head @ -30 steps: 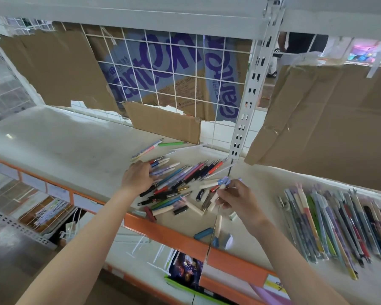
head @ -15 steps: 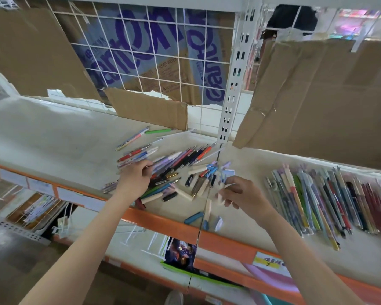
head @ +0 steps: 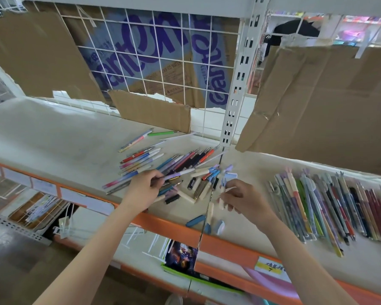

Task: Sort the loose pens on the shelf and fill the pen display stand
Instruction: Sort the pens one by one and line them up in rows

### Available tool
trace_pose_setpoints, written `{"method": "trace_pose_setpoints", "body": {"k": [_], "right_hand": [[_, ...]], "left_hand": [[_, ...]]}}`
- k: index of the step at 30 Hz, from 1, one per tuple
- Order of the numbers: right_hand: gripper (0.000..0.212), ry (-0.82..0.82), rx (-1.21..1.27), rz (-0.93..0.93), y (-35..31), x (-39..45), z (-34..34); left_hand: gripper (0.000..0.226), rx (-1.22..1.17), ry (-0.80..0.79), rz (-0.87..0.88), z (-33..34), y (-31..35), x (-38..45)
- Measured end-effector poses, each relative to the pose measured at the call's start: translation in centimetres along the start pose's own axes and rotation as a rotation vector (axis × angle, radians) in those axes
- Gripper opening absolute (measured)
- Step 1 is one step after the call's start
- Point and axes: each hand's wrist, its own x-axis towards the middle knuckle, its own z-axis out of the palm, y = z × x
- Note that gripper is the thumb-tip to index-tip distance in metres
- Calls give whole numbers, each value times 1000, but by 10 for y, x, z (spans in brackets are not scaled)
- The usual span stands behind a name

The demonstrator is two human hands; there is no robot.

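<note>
Head view: loose pens [head: 176,170] are scattered mid-frame on the shelf [head: 53,137]. A lilac-white pen [head: 180,173] is pinched by the left hand [head: 144,190]. Right hand [head: 243,198] is curled over small caps — grip cannot be told. Sorted pens [head: 330,205] are lined up at right.

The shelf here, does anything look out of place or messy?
Yes. Loose caps and a blue pen lie near the shelf's orange front edge, apart from the jumbled pile. The right-hand row is neat.
</note>
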Motion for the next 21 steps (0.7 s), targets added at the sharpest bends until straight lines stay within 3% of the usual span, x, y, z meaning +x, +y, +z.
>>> {"method": "trace_pose_setpoints", "body": {"k": [5,8,14,17,21], "right_hand": [[8,31,-160,-39,-1,5,6],[10,35,-218,-61,-3,7,11],[12,36,-299,-125,-10,12,24],[11,34,-306,-146,-11,13,28],[11,13,-331,-148,-11,15,29]], "left_hand": [[3,36,-44,79,3,-2,-12],[10,39,19,79,1,-6,-10],[10,137,212,-47,-18,-22,12],[19,176,215,-140,-28,-35,15],[12,188,179,-203,-36,-48,13]]}}
